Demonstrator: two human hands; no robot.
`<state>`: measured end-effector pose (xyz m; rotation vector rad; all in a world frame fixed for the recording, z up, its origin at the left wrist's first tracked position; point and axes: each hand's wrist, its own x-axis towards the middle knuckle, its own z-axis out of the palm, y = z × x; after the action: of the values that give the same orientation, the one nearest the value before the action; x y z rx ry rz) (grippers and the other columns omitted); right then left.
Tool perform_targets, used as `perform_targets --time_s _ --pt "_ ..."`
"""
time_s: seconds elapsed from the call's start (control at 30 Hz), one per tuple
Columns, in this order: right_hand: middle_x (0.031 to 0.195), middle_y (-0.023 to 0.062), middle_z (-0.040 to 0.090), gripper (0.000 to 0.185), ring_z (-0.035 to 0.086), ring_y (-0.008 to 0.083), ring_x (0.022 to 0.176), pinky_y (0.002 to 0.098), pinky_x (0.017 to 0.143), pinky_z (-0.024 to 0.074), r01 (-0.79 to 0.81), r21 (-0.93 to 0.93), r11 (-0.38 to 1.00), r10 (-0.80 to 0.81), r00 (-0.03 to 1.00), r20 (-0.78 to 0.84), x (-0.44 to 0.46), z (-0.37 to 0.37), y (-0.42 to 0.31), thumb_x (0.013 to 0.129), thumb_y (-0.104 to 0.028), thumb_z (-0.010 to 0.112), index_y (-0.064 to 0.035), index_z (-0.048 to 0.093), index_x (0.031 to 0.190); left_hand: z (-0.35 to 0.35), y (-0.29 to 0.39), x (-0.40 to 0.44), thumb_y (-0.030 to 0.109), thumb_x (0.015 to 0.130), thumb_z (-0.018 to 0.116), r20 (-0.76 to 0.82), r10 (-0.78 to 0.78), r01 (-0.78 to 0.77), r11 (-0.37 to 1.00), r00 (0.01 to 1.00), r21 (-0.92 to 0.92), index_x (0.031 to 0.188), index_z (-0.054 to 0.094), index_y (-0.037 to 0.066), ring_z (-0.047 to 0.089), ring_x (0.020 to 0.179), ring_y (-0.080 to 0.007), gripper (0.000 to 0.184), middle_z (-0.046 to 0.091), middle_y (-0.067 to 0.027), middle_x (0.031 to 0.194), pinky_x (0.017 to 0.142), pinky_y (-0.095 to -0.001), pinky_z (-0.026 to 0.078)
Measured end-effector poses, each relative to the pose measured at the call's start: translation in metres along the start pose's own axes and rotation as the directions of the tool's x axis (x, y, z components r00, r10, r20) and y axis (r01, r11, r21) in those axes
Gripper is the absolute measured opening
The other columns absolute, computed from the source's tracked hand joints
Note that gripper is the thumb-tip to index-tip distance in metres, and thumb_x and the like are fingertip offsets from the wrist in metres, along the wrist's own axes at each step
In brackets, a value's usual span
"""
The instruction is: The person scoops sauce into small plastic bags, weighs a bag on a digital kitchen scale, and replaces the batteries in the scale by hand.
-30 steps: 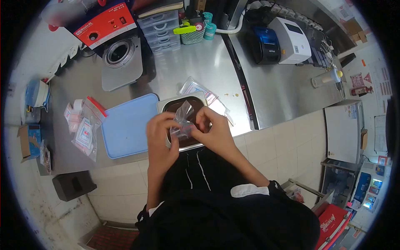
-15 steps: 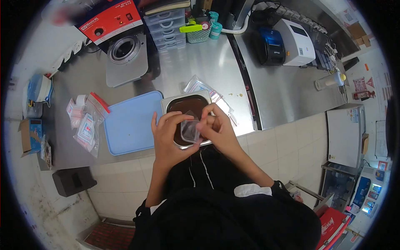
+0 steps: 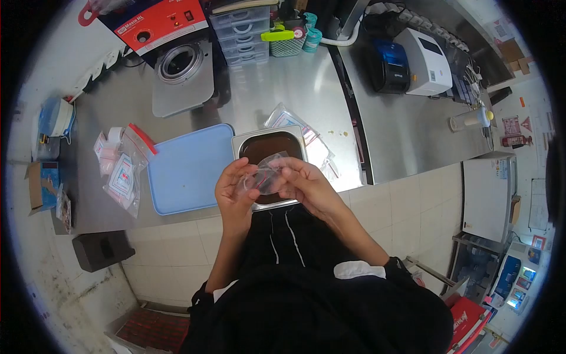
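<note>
plastic bag (image 3: 267, 179), spread wider than before, is gripped by left hand (image 3: 233, 189) and right hand (image 3: 309, 184).

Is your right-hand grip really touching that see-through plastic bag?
Touching. The head view shows the right-hand grip pinching the right side of the clear plastic bag, with no gap between them.

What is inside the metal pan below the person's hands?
The metal pan holds something brown, visible mainly at the far end. The left hand, right hand and clear plastic bag partly cover the rest; hidden parts I cannot tell.
</note>
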<state>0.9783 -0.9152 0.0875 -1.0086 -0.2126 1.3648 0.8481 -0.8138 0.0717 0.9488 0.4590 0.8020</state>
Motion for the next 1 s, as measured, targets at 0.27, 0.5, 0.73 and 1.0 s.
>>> perform_targets --time_s 0.27,0.5,0.73,1.0 --pt "0.076 -0.0009 0.054 0.021 0.054 0.0052 0.069 0.0179 0.062 0.046 -0.015 0.162 0.987 0.0 0.996 0.091 0.001 -0.003 0.009 0.091 -0.023 0.052 -0.0072 0.049 0.105 0.008 0.002 0.009 0.017 0.057 0.082 0.254 0.222 -0.297 0.902 0.942 0.314 0.125 0.038 0.0 0.049 0.107 -0.0204 0.083 0.049 -0.013 0.116 0.09 -0.0315 0.038" --pt "0.08 -0.0011 0.056 0.017 0.055 0.0055 0.071 0.0173 0.062 0.0461 0.007 0.061 0.998 -0.005 0.999 -0.037 0.003 0.001 0.016 0.091 -0.022 0.052 -0.008 0.049 0.101 0.006 0.003 0.004 0.01 0.061 0.076 0.093 0.148 -0.173 0.907 0.985 0.383 0.125 0.038 0.0 0.05 0.101 -0.0189 0.075 0.053 -0.0112 0.105 0.089 -0.0312 0.039" --pt "0.081 0.0083 0.06 0.021 0.057 0.0137 0.071 0.0261 0.064 0.0451 0.121 -0.425 0.897 -0.218 0.958 -0.188 -0.011 0.001 0.006 0.087 -0.022 0.058 -0.0054 0.048 0.096 0.004 0.004 -0.004 0.011 0.069 0.069 -0.096 -0.018 0.025 0.996 0.995 0.082 0.127 0.038 0.0 0.048 0.105 -0.0187 0.066 0.052 -0.0109 0.111 0.092 -0.0316 0.036" --pt "0.065 0.0121 0.056 0.03 0.058 0.0296 0.058 0.0367 0.054 0.0453 -0.156 -0.941 0.3 -0.358 0.896 -0.263 -0.028 -0.031 0.028 0.077 -0.015 0.066 -0.0032 0.044 0.094 -0.042 0.017 0.001 0.026 0.077 0.063 -0.265 0.235 -0.126 0.921 0.935 0.369 0.135 0.031 0.006 0.038 0.118 -0.0202 0.069 0.039 -0.0104 0.131 0.095 -0.031 0.029"
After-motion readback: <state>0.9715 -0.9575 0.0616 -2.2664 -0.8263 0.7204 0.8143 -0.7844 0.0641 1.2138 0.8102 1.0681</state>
